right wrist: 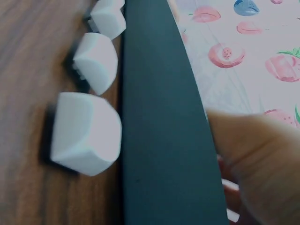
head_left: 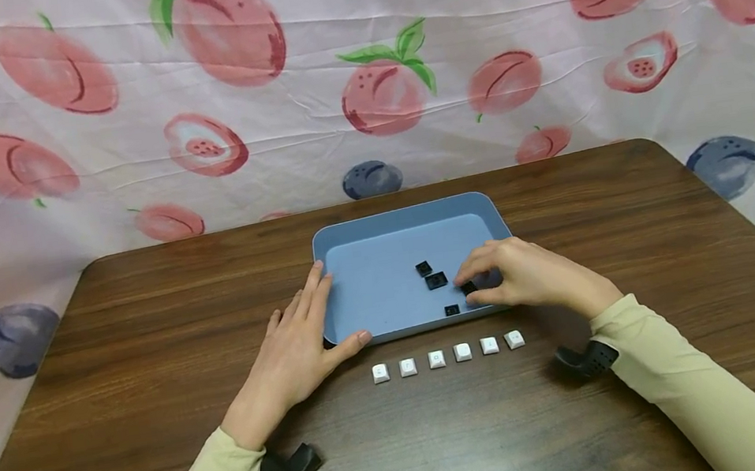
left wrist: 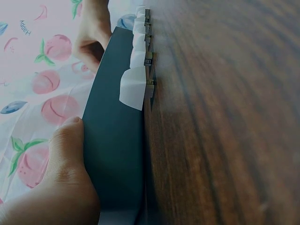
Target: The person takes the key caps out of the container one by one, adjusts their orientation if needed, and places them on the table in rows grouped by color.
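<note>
A blue tray point(head_left: 384, 286) sat at the middle of the head view on a dark wooden table point(head_left: 150, 361). The left hand point(head_left: 302, 349) lay at the tray's left edge, its fingers straight along the rim and its thumb pressed on the near left corner; its grip was wide and flat and held nothing. In the left wrist view the thumb point(left wrist: 65, 145) rested against the dark side wall of the tray point(left wrist: 115, 140).

The right hand point(head_left: 534, 278) reached into the tray from the right side of the frame, its fingers curled down over a black keycap point(head_left: 468, 287) in a narrow pinch at the fingertips. Three more black keycaps lay on the tray floor just left of that hand: one toward the middle point(head_left: 423, 268), a larger one point(head_left: 435, 280) just below it, and a small one point(head_left: 452, 310) near the front wall.

In front of the tray, lower in the frame, a row of six white keycaps point(head_left: 447, 356) stood on the table, close to the tray's front wall but apart from it. The right wrist view showed the nearest white keycap point(right wrist: 84, 133) just beside the tray wall point(right wrist: 164, 140).

A cloth backdrop point(head_left: 356, 71) printed with peaches and plums filled the upper part of the head view.
</note>
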Demonstrator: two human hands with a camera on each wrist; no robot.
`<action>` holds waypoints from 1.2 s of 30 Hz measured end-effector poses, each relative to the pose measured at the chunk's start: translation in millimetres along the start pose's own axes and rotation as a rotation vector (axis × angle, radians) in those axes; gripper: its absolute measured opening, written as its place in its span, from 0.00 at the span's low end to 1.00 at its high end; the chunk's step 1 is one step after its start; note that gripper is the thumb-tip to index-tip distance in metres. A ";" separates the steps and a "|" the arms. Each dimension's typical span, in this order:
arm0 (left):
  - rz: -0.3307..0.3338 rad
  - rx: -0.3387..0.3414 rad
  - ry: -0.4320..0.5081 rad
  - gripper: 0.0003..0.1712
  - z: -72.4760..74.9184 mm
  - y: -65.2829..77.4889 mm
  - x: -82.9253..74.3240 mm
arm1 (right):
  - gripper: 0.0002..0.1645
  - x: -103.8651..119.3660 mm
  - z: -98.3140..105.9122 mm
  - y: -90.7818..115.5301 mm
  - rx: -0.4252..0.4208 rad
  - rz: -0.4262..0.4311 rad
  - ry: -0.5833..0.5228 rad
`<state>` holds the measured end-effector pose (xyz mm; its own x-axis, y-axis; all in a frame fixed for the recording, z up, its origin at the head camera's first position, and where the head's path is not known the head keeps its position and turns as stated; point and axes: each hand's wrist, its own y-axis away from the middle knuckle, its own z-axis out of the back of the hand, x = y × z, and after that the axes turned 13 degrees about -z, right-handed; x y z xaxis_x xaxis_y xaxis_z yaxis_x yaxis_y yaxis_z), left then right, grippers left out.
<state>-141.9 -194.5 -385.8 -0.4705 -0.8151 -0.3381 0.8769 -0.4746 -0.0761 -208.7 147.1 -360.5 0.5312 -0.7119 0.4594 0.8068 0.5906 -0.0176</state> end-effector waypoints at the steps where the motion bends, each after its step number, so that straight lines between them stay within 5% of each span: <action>1: 0.001 0.002 -0.001 0.59 -0.4 0.2 0.1 | 0.15 0.7 0.3 -1.6 0.026 -0.018 -0.011; 9: 0.001 0.009 -0.013 0.59 1.0 -1.0 0.0 | 0.12 -1.0 0.1 -5.5 0.060 -0.135 -0.007; 22: 0.017 0.022 0.001 0.59 0.5 -2.1 -0.1 | 0.12 -4.8 -7.5 -3.5 -0.065 -0.103 0.084; 36: 0.016 0.019 -0.001 0.58 0.6 -1.0 -2.3 | 0.16 -2.5 -9.5 -0.4 -0.071 -0.110 0.178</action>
<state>-141.8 -192.3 -384.4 -0.4567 -0.8229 -0.3381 0.8822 -0.4678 -0.0530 -207.9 145.0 -370.1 0.4710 -0.8302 0.2982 0.8754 0.4817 -0.0416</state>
